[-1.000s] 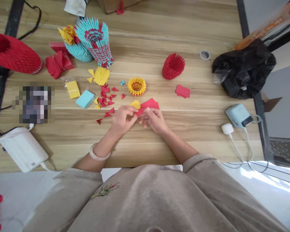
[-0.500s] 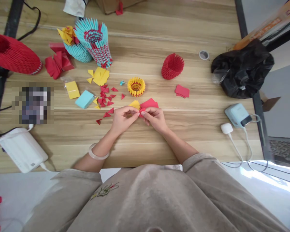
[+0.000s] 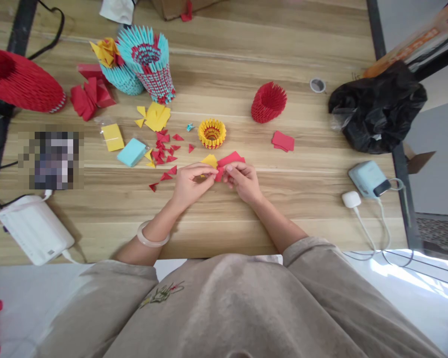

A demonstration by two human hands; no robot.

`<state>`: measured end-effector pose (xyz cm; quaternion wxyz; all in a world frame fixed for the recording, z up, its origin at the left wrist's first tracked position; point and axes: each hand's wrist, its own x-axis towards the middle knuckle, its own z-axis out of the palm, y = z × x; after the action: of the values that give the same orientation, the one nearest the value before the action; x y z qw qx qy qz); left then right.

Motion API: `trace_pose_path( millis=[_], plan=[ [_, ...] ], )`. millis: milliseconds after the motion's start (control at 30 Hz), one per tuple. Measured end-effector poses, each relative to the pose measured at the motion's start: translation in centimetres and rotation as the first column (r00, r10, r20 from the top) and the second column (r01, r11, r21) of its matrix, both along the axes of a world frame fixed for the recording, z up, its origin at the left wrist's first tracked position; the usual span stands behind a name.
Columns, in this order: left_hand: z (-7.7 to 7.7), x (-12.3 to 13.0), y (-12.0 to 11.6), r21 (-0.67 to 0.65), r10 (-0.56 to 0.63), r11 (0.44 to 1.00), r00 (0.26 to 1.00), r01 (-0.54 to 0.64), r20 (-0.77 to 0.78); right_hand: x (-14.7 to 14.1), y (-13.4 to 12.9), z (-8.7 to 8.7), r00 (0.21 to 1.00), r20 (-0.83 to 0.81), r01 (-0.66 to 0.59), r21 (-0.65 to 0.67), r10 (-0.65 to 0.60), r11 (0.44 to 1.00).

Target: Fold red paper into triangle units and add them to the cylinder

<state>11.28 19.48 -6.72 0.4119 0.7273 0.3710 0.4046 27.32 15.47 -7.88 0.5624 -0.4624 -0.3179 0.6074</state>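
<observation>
Between my hands is a small folded piece of red paper [image 3: 219, 175]. My left hand [image 3: 191, 185] pinches its left side between thumb and fingers. At its right edge, my right hand [image 3: 245, 183] is closed, thumb against curled fingers; the exact contact is partly hidden. Just beyond the fingertips lie red paper slips [image 3: 231, 158] and yellow paper slips [image 3: 210, 160]. Loose folded red triangles [image 3: 160, 151] are scattered left of my hands. A yellow-and-red folded-paper ring [image 3: 211, 134] sits farther back, with a tiny blue paper piece [image 3: 190, 127] beside it.
Folded-paper vases, one blue and red [image 3: 155, 74] and one red [image 3: 20, 82], stand at left. A red paper cup [image 3: 268, 103] and red slips [image 3: 282, 141] lie right of centre. A black plastic bag [image 3: 377, 109] and a charger [image 3: 369, 178] are at right, a white power bank [image 3: 35, 231] at left.
My right hand has shifted slightly right, its thumb farther from my left fingertips. My left hand still pinches the red paper. The whole view has shifted a little.
</observation>
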Motion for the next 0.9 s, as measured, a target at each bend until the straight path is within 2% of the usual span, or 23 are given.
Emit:
trace_pose_path(
  millis=[100,267,633,900],
  plan=[
    [0.05,-0.02,-0.02,0.002,0.000,1.000,1.000,0.000,0.005,0.39,0.24,-0.06,0.989,-0.127,-0.092,-0.084,0.081,0.992],
    [0.22,0.05,-0.10,0.025,-0.015,1.000,1.000,0.016,-0.014,0.83,0.39,0.07,0.980,-0.161,-0.143,-0.138,0.120,0.980],
    [0.15,0.05,-0.17,0.056,-0.028,0.998,0.999,0.030,-0.040,0.46,0.33,0.29,0.993,-0.091,-0.088,-0.095,0.079,0.992],
    [0.34,0.20,-0.25,0.091,-0.026,0.995,0.998,0.031,-0.051,0.54,0.44,0.15,0.992,-0.078,-0.105,-0.064,0.100,0.992]
  ],
)
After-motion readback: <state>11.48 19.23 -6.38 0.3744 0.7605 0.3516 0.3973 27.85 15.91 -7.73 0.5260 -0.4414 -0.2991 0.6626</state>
